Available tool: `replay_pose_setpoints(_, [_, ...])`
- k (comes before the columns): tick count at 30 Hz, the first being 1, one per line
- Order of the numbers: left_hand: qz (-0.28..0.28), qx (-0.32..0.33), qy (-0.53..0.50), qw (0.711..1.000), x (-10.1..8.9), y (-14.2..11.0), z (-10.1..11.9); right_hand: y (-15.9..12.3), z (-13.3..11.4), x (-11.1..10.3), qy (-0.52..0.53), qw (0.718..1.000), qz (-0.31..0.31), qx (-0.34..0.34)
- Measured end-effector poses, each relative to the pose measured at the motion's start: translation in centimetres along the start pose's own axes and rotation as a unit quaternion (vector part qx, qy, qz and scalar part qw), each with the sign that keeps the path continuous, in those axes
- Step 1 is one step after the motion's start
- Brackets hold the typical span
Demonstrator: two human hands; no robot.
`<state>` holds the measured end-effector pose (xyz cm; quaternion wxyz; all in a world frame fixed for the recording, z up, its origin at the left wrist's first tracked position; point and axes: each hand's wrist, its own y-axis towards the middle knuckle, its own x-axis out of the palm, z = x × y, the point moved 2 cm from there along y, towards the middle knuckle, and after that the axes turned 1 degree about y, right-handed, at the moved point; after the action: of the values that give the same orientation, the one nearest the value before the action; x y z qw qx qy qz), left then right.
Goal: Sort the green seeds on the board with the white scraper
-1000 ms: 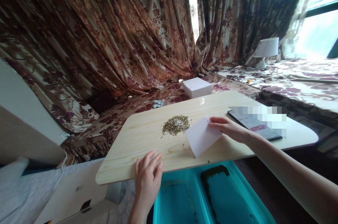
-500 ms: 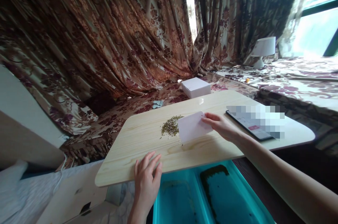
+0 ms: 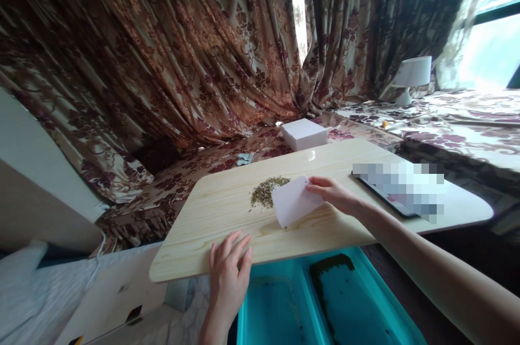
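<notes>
In my right hand (image 3: 325, 192) I pinch a thin white card (image 3: 296, 203) by its upper right corner. The card is tilted, and its lower end comes close to the tabletop or touches it; I cannot tell which. Just behind and left of it lies a pile of small greenish-brown dry bits, like seeds (image 3: 266, 191), partly hidden by the card. Resting on the near edge of the pale wooden tabletop (image 3: 211, 215) is my left hand (image 3: 231, 269), fingers spread and nothing in it. Below that edge sits a teal two-compartment tub (image 3: 276, 307).
Dark green matter (image 3: 331, 264) lines part of the tub's right compartment. A tablet or large phone (image 3: 384, 196), partly blurred out, lies on the tabletop's right side. Behind the table are a white box (image 3: 304, 135), a grey-blue cloth (image 3: 245, 159) and a lamp (image 3: 416, 71).
The white card has moved slightly left and nearer to me, and its tilt has changed. My left hand stays on the table edge. The whole view has shifted a little.
</notes>
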<state>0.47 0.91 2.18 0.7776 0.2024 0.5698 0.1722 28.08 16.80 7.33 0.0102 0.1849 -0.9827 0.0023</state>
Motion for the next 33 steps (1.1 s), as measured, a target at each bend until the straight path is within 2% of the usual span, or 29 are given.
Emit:
replay_pose_setpoints(8, [-0.002,0.006,0.003,1.0,0.1,-0.1,-0.1,-0.3,-0.8,-0.1,-0.01,0.994,-0.093,0.06])
replay_pose_setpoints(11, [-0.006,0.004,0.002,1.0,0.1,-0.2,-0.1,-1.5,-1.7,-1.1,-0.042,0.985,-0.146,0.088])
replay_pose_setpoints(14, [-0.001,0.003,0.003,1.0,0.0,-0.1,0.0,-3.2,-2.3,-2.5,-0.074,0.978,-0.172,0.092])
replay_pose_setpoints(16, [0.005,0.001,0.003,1.0,0.0,-0.1,0.1,-4.2,-2.3,-3.4,-0.08,0.984,-0.14,0.08])
replay_pose_setpoints(18, [0.009,-0.004,0.002,1.0,0.0,0.0,0.3,-5.0,-2.0,-4.1,-0.069,0.996,-0.04,0.037])
replay_pose_setpoints(19, [0.01,-0.008,0.002,1.0,0.0,-0.1,0.4,-5.4,-1.8,-4.3,-0.061,0.998,0.032,0.003])
replay_pose_setpoints(21, [0.013,-0.022,0.004,1.0,-0.1,-0.2,0.5,-6.1,-1.0,-4.2,-0.059,0.987,0.14,-0.058])
replay_pose_setpoints(23, [0.015,-0.039,0.012,0.999,-0.2,-0.6,0.7,-6.7,-0.1,-3.6,-0.065,0.97,0.208,-0.109])
replay_pose_setpoints(28, [-0.001,-0.04,0.033,0.999,-0.8,-1.7,0.8,-7.2,1.4,-1.5,-0.122,0.943,0.252,-0.178])
replay_pose_setpoints(31, [-0.01,-0.035,0.035,0.999,-1.0,-2.1,0.6,-7.0,1.6,-0.8,-0.161,0.933,0.265,-0.182])
replay_pose_setpoints(33, [-0.008,-0.033,0.033,0.999,-0.9,-2.3,0.6,-6.8,1.7,-0.5,-0.163,0.937,0.256,-0.174])
